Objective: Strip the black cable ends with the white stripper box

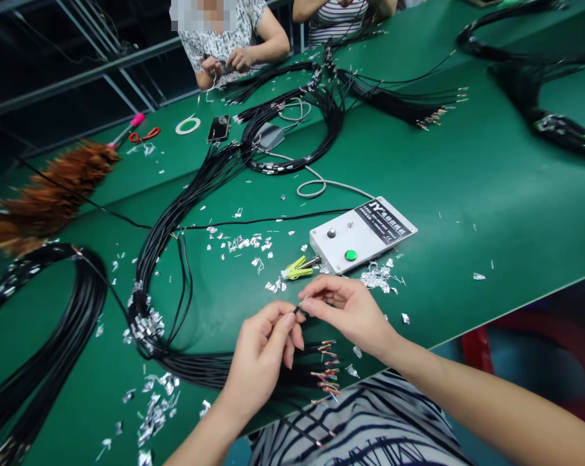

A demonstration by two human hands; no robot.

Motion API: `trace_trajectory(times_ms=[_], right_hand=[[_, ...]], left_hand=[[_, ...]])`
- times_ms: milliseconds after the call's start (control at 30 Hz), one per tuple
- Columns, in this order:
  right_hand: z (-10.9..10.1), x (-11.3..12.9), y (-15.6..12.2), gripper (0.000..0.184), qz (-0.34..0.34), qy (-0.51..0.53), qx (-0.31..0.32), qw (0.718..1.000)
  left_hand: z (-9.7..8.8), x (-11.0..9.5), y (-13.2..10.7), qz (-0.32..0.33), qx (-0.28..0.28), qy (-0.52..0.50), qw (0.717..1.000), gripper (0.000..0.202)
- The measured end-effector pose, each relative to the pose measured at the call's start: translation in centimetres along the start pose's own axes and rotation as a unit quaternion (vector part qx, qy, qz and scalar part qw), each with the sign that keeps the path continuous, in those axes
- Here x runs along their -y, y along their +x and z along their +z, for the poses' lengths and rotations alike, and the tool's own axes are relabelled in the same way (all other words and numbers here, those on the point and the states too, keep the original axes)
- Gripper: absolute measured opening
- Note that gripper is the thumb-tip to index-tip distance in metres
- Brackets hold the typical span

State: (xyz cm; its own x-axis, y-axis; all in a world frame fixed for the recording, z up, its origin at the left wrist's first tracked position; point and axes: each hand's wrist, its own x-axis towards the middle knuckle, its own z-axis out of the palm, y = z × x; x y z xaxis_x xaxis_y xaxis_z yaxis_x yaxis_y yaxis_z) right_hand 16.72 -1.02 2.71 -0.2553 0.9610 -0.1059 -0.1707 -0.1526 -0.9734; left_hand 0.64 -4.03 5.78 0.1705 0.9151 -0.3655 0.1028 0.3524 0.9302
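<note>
left hand and right hand pinch the black cable between closed grips.

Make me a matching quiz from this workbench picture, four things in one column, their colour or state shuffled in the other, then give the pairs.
Column one:
1 black cable end
2 scissors
3 feather duster
4 round button on the grey box

Column two:
A green
B brown
C red handles
D pinched between left hand and right hand

Pairs: 1-D, 2-C, 3-B, 4-A
</note>
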Motion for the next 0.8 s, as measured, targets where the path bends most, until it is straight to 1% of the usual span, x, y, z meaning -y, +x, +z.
trace_trajectory(times_ms=[133, 267, 333, 433, 567, 700, 800], right_hand=[[1.0, -0.6, 0.1, 0.019, 0.038, 0.072, -0.017, 0.997], [2.2, -1.5, -0.1, 0.021, 0.083, 0.137, -0.038, 0.986], [2.4, -1.8, -0.2, 0.020, 0.087, 0.140, -0.033, 0.986], [1.9, -1.9, -0.3, 0.018, 0.077, 0.105, -0.010, 0.991], [1.4, -1.4, -0.1, 0.025, 0.066, 0.069, 0.010, 0.995], [1.7, -1.0, 0.4, 0.014, 0.049, 0.100, 0.019, 0.994], [1.8, -1.2, 0.5, 0.018, 0.082, 0.128, 0.043, 0.987]], left_hand=[[-0.7, 0.2, 0.2, -0.044, 0.044, -0.072, 0.995, 0.034], [-1.4, 0.4, 0.3, -0.081, 0.061, -0.134, 0.986, 0.036], [-1.6, 0.6, 0.4, -0.093, 0.066, -0.160, 0.980, 0.037], [-1.9, 0.8, 0.4, -0.105, 0.073, -0.192, 0.973, 0.037], [-2.0, 1.1, 0.3, -0.102, 0.083, -0.199, 0.971, 0.036], [-2.2, 1.4, 0.3, -0.094, 0.098, -0.192, 0.972, 0.036], [-2.4, 1.4, 0.2, -0.103, 0.108, -0.186, 0.971, 0.036]])
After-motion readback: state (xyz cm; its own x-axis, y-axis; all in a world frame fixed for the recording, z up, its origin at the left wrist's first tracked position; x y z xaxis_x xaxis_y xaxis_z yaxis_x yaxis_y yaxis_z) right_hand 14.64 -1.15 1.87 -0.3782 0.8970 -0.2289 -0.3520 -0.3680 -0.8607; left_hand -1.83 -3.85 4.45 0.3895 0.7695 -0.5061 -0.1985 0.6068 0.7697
